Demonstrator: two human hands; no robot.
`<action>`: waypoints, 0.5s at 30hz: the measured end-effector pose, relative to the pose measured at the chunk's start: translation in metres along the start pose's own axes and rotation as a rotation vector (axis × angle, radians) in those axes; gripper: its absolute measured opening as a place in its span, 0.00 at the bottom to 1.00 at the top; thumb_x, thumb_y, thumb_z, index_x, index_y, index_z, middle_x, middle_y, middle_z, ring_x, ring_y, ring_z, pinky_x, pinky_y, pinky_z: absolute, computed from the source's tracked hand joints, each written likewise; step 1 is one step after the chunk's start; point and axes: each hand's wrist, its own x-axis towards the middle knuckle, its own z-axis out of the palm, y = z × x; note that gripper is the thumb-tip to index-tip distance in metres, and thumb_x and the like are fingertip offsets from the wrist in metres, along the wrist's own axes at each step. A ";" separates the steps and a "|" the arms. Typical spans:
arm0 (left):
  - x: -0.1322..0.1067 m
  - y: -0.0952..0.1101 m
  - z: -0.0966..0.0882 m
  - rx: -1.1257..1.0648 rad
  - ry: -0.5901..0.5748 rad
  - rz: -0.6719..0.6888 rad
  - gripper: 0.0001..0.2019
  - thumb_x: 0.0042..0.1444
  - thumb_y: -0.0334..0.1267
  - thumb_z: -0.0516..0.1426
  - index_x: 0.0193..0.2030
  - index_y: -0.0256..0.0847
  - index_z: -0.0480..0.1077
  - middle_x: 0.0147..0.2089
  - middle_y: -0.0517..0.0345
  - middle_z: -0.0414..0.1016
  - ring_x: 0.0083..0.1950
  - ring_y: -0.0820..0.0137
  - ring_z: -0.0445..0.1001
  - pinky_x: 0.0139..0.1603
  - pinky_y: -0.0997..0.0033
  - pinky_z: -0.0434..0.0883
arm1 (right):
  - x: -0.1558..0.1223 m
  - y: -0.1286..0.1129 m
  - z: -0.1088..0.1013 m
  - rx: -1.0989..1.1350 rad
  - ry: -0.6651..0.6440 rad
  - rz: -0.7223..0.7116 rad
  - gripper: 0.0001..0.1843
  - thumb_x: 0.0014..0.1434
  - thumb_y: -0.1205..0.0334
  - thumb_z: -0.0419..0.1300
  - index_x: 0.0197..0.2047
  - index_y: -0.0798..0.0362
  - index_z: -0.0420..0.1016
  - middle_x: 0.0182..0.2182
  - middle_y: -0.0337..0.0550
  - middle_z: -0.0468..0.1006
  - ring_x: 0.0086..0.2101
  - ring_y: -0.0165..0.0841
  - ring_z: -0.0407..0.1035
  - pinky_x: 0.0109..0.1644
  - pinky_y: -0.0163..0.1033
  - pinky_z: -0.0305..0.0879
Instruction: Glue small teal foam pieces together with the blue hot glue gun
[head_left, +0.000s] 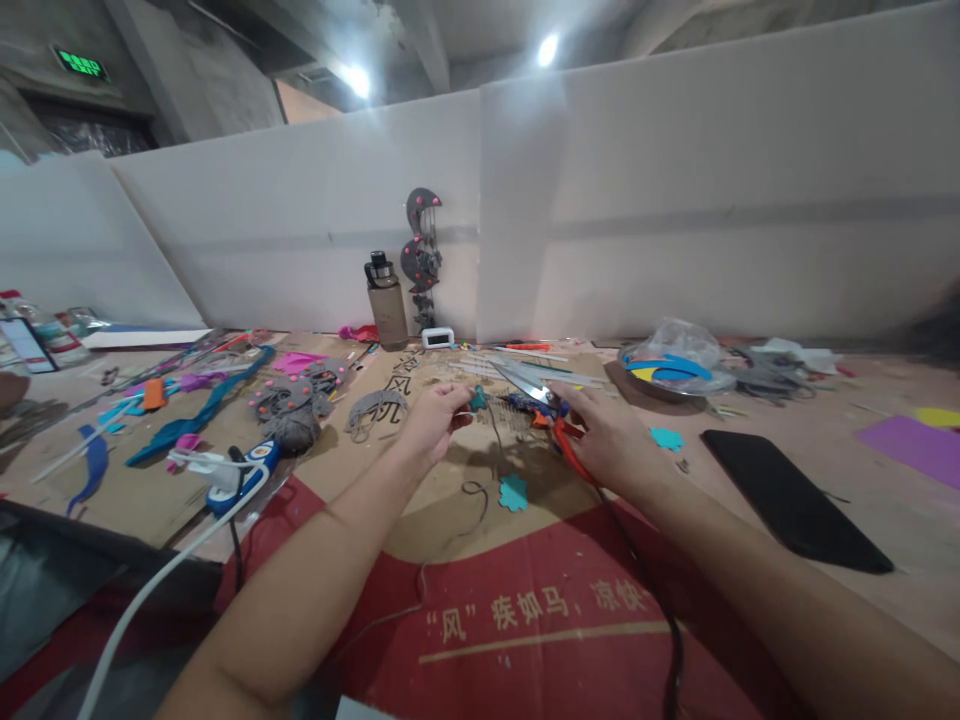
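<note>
My left hand [441, 415] is closed in a pinch on a small teal cut-out [478, 399], with a thin grey cord [496, 428] hanging below it. My right hand [604, 435] grips the red-handled scissors [528, 385], whose blades point up and to the left, away from me. Beneath the hands, a turquoise flower-shaped cut-out [514, 493] lies on the printed cardboard [442, 540] beside a curl of grey cord. Another turquoise cut-out [667, 438] rests on the table to the right of my right hand.
A black phone [795, 500] lies at right, near a bowl [660, 390] of coloured strips. A bottle [387, 302] and a hanging grey decoration [422, 245] stand at the back. Left are grey yarn pieces [296, 400] and a power strip [244, 478] with cables.
</note>
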 end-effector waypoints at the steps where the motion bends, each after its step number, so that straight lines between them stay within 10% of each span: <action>1: 0.000 0.000 0.000 -0.001 0.023 -0.009 0.08 0.37 0.35 0.63 0.22 0.36 0.68 0.22 0.62 0.67 0.23 0.79 0.63 0.25 0.78 0.61 | 0.000 0.001 0.000 -0.036 -0.012 -0.005 0.26 0.59 0.60 0.52 0.60 0.51 0.66 0.38 0.50 0.76 0.33 0.37 0.68 0.36 0.38 0.60; 15: 0.002 0.001 -0.006 0.063 0.126 -0.084 0.07 0.39 0.35 0.62 0.25 0.37 0.68 0.23 0.62 0.68 0.22 0.80 0.66 0.20 0.82 0.59 | -0.004 0.006 0.003 -0.262 -0.065 -0.174 0.23 0.61 0.60 0.51 0.59 0.49 0.68 0.36 0.50 0.76 0.35 0.37 0.65 0.39 0.39 0.52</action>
